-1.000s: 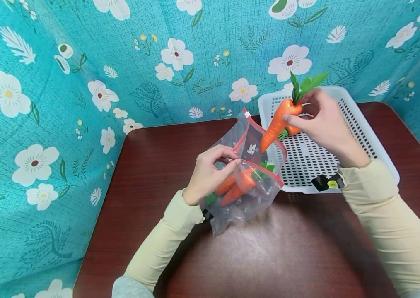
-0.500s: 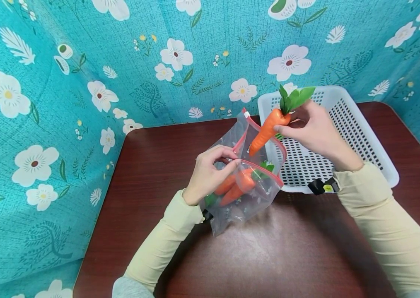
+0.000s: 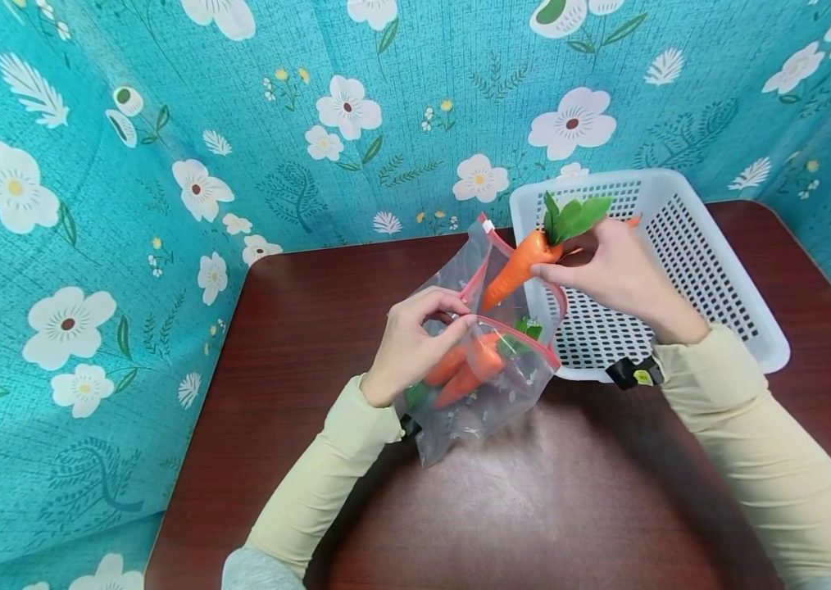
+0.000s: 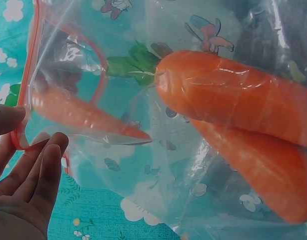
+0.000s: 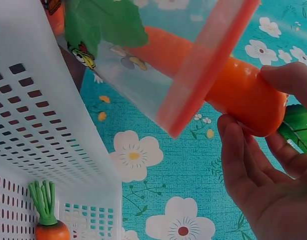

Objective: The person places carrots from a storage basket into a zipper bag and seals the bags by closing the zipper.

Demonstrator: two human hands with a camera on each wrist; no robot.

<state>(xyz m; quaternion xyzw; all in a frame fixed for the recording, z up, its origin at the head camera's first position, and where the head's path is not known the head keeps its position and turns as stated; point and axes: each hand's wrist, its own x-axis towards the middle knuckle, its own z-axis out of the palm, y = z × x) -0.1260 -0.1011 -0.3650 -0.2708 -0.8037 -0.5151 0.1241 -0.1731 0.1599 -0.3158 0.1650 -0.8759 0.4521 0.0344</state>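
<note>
My left hand (image 3: pixel 415 344) pinches the red zip edge of a clear plastic zip bag (image 3: pixel 489 422), whose mouth gapes toward the right. Inside the bag lie orange carrots (image 3: pixel 470 377); the left wrist view shows two, an upper carrot (image 4: pixel 218 92) with green leaves and a lower carrot (image 4: pixel 266 175). My right hand (image 3: pixel 622 274) grips another leafy carrot (image 3: pixel 515 270) near its top, thumb on one side and fingers on the other. That carrot slants tip-down into the bag's mouth, and its tip shows through the plastic in the left wrist view.
A white perforated plastic basket (image 3: pixel 751 287) stands at the right, beside the bag. In it, the right wrist view shows a carrot (image 5: pixel 52 232) with green stems. The dark wooden table (image 3: pixel 297 344) meets a blue flowered cloth (image 3: pixel 356 188) behind and at the left.
My right hand has moved left and down with the carrot, bringing its tip farther into the bag. My left hand and the bag have stayed in place.
</note>
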